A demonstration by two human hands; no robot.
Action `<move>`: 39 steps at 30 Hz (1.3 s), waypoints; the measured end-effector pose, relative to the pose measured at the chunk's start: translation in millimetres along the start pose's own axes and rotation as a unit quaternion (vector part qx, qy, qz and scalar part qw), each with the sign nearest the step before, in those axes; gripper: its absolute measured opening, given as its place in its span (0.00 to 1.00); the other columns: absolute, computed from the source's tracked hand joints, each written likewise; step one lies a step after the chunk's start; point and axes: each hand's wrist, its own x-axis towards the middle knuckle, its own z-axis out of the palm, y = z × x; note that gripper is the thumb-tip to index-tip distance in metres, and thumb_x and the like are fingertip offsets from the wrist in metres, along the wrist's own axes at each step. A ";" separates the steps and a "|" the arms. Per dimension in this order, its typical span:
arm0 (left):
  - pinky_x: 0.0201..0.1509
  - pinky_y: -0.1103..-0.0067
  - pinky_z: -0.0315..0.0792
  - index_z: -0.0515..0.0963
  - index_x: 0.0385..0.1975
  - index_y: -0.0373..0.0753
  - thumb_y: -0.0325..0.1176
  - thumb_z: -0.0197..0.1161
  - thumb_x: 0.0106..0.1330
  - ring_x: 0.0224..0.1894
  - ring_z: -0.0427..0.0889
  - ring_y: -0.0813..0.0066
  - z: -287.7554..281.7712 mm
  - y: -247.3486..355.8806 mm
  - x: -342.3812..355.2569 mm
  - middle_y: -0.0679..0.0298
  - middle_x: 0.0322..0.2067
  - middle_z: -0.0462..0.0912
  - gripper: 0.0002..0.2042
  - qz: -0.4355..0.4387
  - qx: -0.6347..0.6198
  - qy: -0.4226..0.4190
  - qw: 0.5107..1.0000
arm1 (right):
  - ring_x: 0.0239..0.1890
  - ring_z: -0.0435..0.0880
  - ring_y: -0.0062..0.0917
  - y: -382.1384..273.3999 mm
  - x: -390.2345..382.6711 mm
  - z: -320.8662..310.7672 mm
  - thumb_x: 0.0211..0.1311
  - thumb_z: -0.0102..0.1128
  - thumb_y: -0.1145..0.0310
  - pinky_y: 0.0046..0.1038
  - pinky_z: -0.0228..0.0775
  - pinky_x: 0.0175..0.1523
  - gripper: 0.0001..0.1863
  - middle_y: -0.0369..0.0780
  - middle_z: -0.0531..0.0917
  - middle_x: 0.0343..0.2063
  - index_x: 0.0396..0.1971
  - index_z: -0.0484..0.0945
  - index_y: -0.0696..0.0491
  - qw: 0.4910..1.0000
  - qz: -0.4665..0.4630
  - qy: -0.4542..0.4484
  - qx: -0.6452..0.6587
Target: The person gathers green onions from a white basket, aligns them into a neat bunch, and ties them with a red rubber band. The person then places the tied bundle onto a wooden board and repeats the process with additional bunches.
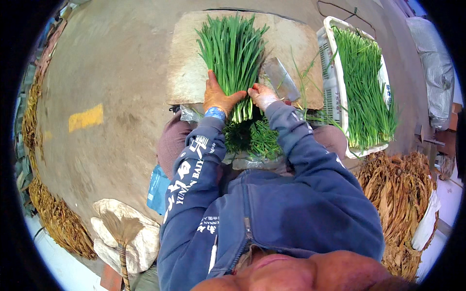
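A thick bunch of garlic chives point(232, 48) lies on a wooden board point(187, 63), its green leaves pointing away from me and its pale stem ends toward me. My left hand point(219, 97), in an orange glove, is wrapped round the lower stems, thumb across the top. At the right side of the same stems, my right hand point(262, 95) has its fingertips pinched together on the chives. To the right of that hand, a cleaver point(281, 78) with a broad metal blade rests on the board. Loose green trimmings point(264, 139) lie below the stem ends, between my knees.
A white plastic crate point(331, 77) packed with chives stands at the right of the board. Bundles of dried brown leaves point(398, 203) lie at the lower right. A straw broom point(123, 230) and a white sack point(148, 247) are at the lower left.
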 end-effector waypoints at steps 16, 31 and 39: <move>0.61 0.69 0.64 0.56 0.60 0.33 0.55 0.72 0.37 0.60 0.65 0.57 -19.7 14.4 -6.5 0.49 0.59 0.61 0.51 -0.072 0.029 -0.021 0.997 | 0.61 0.66 0.28 -138.9 32.2 21.2 0.62 0.48 0.53 0.34 0.52 0.66 0.20 0.35 0.72 0.57 0.51 0.76 0.43 0.829 -0.429 0.103 -0.345; 0.67 0.70 0.56 0.43 0.66 0.31 0.61 0.67 0.42 0.66 0.55 0.52 -15.9 2.1 -1.7 0.43 0.66 0.48 0.58 -0.072 0.111 -0.088 0.987 | 0.63 0.64 0.30 -121.3 52.1 22.0 0.65 0.47 0.55 0.35 0.51 0.67 0.19 0.36 0.73 0.57 0.51 0.75 0.45 0.884 -0.403 0.078 -0.225; 0.67 0.70 0.54 0.45 0.65 0.29 0.62 0.74 0.31 0.66 0.54 0.49 -8.3 -13.9 12.2 0.40 0.63 0.53 0.65 -0.031 -0.034 -0.103 0.994 | 0.57 0.71 0.26 -58.2 -142.4 -105.9 0.66 0.50 0.65 0.29 0.57 0.64 0.16 0.41 0.76 0.51 0.48 0.76 0.57 0.889 -0.394 0.177 0.152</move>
